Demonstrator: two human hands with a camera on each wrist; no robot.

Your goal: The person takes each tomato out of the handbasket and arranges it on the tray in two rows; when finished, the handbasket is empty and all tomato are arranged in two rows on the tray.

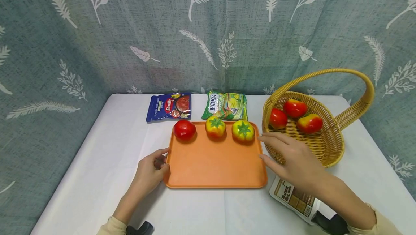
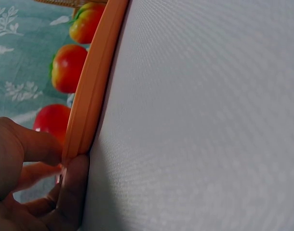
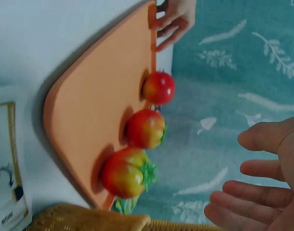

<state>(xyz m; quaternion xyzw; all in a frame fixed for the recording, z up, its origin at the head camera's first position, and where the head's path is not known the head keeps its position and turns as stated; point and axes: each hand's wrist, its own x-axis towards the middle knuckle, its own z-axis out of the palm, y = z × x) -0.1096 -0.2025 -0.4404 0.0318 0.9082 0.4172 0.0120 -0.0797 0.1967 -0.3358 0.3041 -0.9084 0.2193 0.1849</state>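
An orange rectangular tray (image 1: pixel 217 162) lies on the white-covered table. Along its far edge sit a glossy red tomato (image 1: pixel 184 130) and two yellow-red tomatoes with green leafy tops, one in the middle (image 1: pixel 216 127) and one at the right (image 1: pixel 243 131). My left hand (image 1: pixel 151 170) pinches the tray's left edge between thumb and fingers, as the left wrist view shows at the tray rim (image 2: pixel 91 86). With its fingers extended and holding nothing, my right hand (image 1: pixel 297 161) hovers by the tray's right edge, overlapping the wicker basket (image 1: pixel 336 144) in the head view.
Three red-yellow fruits, one of them at the front right (image 1: pixel 310 123), lie inside the basket. Behind the tray are a blue Barilla pouch (image 1: pixel 169 107) and a green Fox's bag (image 1: pixel 225 105). A white-and-brown packet (image 1: pixel 294 195) lies partly under the right forearm. Patterned curtains (image 1: pixel 208 39) surround the table.
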